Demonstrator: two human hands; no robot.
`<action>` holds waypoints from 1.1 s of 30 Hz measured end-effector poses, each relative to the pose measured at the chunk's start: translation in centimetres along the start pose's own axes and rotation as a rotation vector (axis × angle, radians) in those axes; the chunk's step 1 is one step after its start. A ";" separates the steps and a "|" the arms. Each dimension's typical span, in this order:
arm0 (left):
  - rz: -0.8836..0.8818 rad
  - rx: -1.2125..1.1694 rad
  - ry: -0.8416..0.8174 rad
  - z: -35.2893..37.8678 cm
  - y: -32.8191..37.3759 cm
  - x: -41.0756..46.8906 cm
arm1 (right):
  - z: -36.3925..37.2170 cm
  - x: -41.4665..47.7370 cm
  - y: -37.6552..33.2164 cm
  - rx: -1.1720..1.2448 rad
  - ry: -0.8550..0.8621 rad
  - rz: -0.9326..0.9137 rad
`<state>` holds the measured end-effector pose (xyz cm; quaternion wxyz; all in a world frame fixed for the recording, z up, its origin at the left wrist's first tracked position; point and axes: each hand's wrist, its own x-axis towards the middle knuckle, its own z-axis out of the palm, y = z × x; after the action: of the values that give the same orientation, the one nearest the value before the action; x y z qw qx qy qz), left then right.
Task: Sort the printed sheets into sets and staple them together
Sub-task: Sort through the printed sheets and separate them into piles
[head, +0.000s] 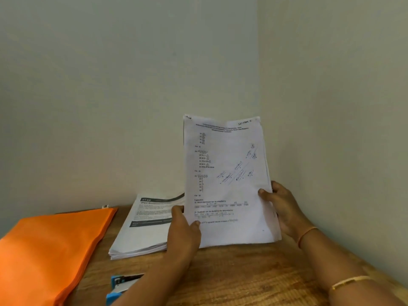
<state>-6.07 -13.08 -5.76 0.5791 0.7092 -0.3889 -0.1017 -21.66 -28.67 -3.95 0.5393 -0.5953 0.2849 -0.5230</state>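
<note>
Creased white sheets (227,180) upright | left hand (184,230), right hand (280,206) grip edges

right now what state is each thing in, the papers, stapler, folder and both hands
held sheets, upright, bundled, gripped at both side edges
left hand, fingers curled round the sheets' lower left edge
right hand, fingers curled round the sheets' right edge
paper stack, lying flat on the table, untouched
orange folder, lying flat, untouched
stapler, lying on the table, not in use, partly hidden
</note>
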 end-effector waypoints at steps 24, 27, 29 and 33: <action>-0.210 -0.697 -0.314 -1.2 0.0 0.4 | 0.8 0.5 1.2 0.030 0.025 -0.042; -0.205 -0.699 -0.311 -1.2 -0.2 0.5 | 0.8 0.5 1.3 0.033 0.021 -0.046; -0.197 -0.710 -0.310 -1.2 -0.2 0.5 | 0.7 0.5 1.2 0.051 0.013 -0.046; -0.218 -0.793 -0.315 -1.4 0.0 0.6 | 0.7 0.3 0.9 0.094 0.008 -0.057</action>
<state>-4.81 -12.43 -5.09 0.7260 0.4449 -0.3264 -0.4106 -20.73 -28.94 -4.65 0.5503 -0.5753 0.2450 -0.5534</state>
